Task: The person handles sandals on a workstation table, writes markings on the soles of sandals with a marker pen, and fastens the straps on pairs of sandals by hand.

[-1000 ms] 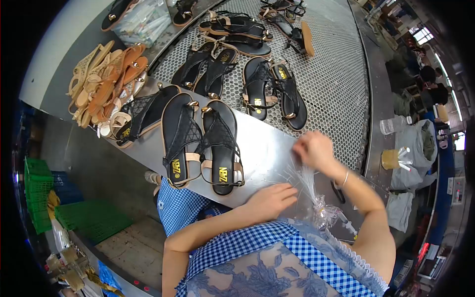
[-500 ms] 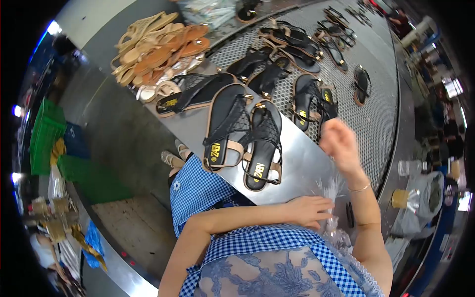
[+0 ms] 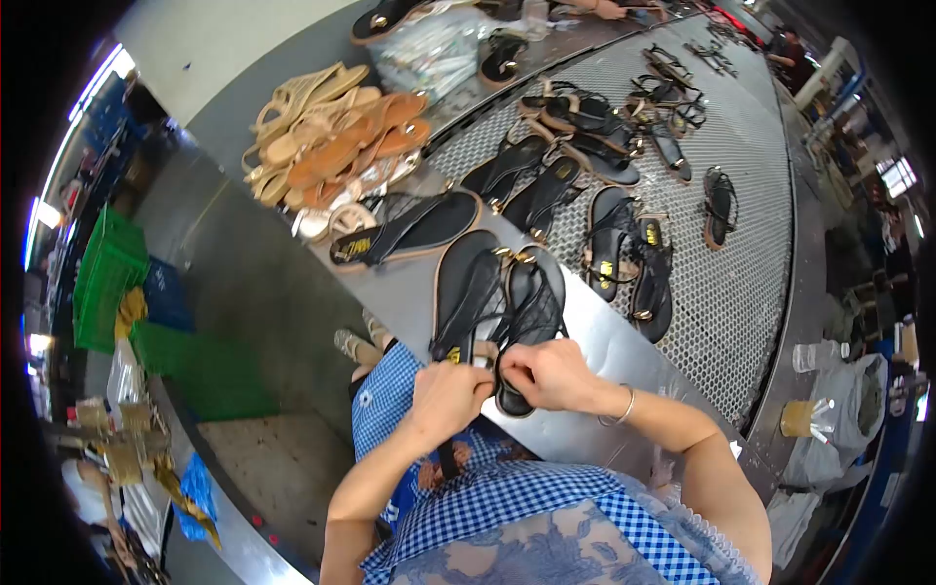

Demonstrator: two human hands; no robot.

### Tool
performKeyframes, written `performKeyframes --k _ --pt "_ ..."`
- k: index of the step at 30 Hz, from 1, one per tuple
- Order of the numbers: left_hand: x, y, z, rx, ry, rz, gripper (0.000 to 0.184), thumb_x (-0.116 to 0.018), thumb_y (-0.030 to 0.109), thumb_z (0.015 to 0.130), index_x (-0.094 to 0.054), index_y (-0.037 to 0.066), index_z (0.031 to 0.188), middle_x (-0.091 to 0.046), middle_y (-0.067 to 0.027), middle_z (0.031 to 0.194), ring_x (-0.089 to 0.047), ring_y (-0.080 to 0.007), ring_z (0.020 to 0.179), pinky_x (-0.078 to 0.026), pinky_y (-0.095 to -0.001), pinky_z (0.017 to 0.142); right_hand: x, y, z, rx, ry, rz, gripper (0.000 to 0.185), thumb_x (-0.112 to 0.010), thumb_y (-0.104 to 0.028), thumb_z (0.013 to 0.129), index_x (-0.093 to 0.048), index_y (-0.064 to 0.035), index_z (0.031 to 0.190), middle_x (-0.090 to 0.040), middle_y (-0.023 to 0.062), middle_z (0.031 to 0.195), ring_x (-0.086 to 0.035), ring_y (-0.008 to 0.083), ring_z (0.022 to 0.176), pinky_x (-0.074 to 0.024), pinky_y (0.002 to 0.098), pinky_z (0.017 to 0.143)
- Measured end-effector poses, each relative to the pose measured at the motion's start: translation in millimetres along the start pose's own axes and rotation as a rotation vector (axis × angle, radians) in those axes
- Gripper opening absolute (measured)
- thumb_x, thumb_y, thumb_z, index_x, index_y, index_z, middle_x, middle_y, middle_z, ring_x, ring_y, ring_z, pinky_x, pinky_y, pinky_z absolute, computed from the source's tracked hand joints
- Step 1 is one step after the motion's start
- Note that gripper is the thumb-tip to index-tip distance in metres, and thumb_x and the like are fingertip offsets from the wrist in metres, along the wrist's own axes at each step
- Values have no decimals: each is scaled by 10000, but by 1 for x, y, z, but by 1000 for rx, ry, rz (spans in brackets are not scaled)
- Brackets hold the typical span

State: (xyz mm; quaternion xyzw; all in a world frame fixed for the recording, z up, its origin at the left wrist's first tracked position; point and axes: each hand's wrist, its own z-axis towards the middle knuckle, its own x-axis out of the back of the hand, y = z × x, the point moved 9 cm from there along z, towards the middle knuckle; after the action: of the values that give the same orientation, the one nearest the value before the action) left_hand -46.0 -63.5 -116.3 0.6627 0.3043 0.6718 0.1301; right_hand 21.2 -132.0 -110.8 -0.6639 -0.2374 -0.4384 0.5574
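Observation:
Two black sandals with gold toe ornaments lie side by side at the metal table's near edge, toes pointing away from me. My left hand (image 3: 450, 398), its fingers closed, is at the heel strap of the left sandal (image 3: 468, 292). Right beside it, my right hand (image 3: 551, 375) pinches at the heel of the right sandal (image 3: 536, 288). The knuckles nearly meet between the two shoes. My fingers cover most of the heel straps and part of the printed insoles, so the exact grip is hidden.
Another black sandal (image 3: 405, 229) lies behind the pair, near a pile of tan and brown sandals (image 3: 341, 136). Several black sandals are spread over the perforated conveyor (image 3: 726, 292). A plastic bag (image 3: 429, 54) stands at the back. Green crates (image 3: 107, 278) are on the floor at left.
My right hand came down from above the conveyor to the right sandal's heel. My left hand left the clear plastic strands at the table edge and closed at the left sandal's strap.

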Motion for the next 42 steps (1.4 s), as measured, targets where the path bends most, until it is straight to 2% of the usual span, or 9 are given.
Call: performKeyframes --k 3,9,13,16,18,23,29,38,42 --pt "10 3 -12 56 237 -101 76 -634 127 691 -659 87 751 -608 -97 629 -590 -271 571 -448 -341 504 -3 5 -10 -29 -8 93 50 -589 -186 746 -593 -151 781 -587 48 591 -578 258 540 -437 348 478" --pt "0 2 -12 -57 171 -98 74 -590 132 740 -619 70 769 -610 -95 695 -589 -281 598 -455 -353 510 -6 9 -12 -49 -32 68 61 -593 -166 749 -603 -133 800 -597 74 617 -582 268 549 -456 359 500" --pt "56 -15 -41 54 663 -271 45 -616 -6 733 -578 14 749 -590 -75 653 -513 -120 492 -412 -238 476 55 5 -17 34 159 134 117 -598 -54 758 -618 -61 873 -636 95 701 -625 218 599 -491 280 544" --pt "29 -15 -38 22 669 -787 32 -562 -9 790 -569 -5 759 -596 -63 683 -496 -78 521 -399 -201 474 28 10 -28 -245 -333 974 87 -594 -67 811 -597 -8 875 -644 48 752 -610 81 698 -482 200 605" --pt "3 -17 -31 177 574 -1281 76 -504 -24 826 -576 -21 802 -596 -64 734 -494 -70 559 -415 -188 488 29 1 -31 -185 -411 1181 124 -618 -60 796 -615 -4 907 -653 68 781 -618 98 712 -488 208 623" --pt "9 15 -28 -55 557 -599 149 -518 -46 805 -629 -26 902 -591 -83 773 -539 -108 606 -422 -209 490 23 9 -24 -98 -46 1080 131 -635 -40 779 -642 -6 905 -658 57 795 -611 84 717 -481 200 619" --pt "6 12 -29 34 662 -644 230 -596 -42 753 -613 3 978 -591 -37 739 -441 -61 516 -330 -184 434 37 6 -23 -1 248 662 121 -650 -60 736 -654 -62 857 -655 49 753 -601 119 587 -459 226 522" --pt "6 14 -28 -14 673 -624 246 -599 -40 749 -577 -8 992 -569 -20 737 -414 -26 533 -310 -160 455 30 5 -16 -28 177 675 123 -659 -75 723 -629 -61 841 -637 45 730 -593 143 593 -462 247 543" --pt "20 22 -23 -10 662 -487 224 -628 -25 716 -609 17 935 -576 -40 731 -468 -110 559 -359 -222 452 52 19 -15 -33 146 677 158 -671 -87 716 -623 -57 864 -618 60 819 -588 145 701 -470 258 611"
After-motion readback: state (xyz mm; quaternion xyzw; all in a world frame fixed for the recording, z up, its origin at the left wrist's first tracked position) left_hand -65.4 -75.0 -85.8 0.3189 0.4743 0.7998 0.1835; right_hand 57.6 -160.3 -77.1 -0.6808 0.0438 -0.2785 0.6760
